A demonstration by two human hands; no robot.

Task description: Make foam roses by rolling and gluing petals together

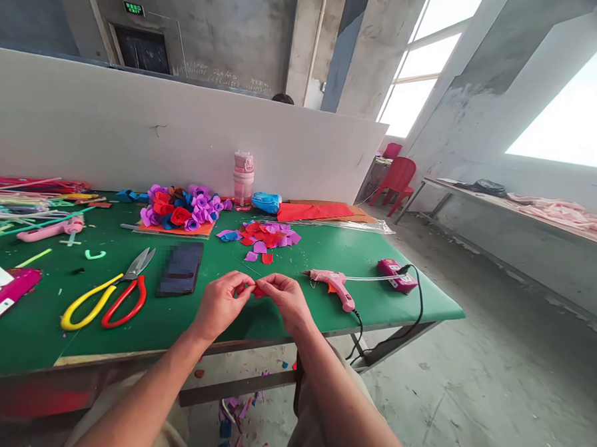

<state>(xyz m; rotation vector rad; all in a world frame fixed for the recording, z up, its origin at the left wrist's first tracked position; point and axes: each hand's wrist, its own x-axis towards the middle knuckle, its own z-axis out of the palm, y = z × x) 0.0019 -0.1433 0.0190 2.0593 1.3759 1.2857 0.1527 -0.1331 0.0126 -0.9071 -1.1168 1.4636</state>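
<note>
Over the front of the green table, my left hand (226, 301) and my right hand (285, 299) meet, fingers closed in a pinch. Between the fingertips of both is a small red petal (259, 292), mostly covered by the fingers. Just beyond the hands lies a pile of loose red, purple and blue petals (264, 235). A pink glue gun (334, 283) rests to the right of my right hand, its cord running over the table edge. Left of my left hand are a dark phone (180, 269) and scissors (119, 287) with one yellow and one red handle.
Finished-looking paper flowers (182, 207) cluster at the back, near a pink bottle (243, 180) and red sheets (314, 212). A magenta power strip (397, 275) sits at the right; another (7, 295) at the left. A white panel (183, 131) stands behind the table.
</note>
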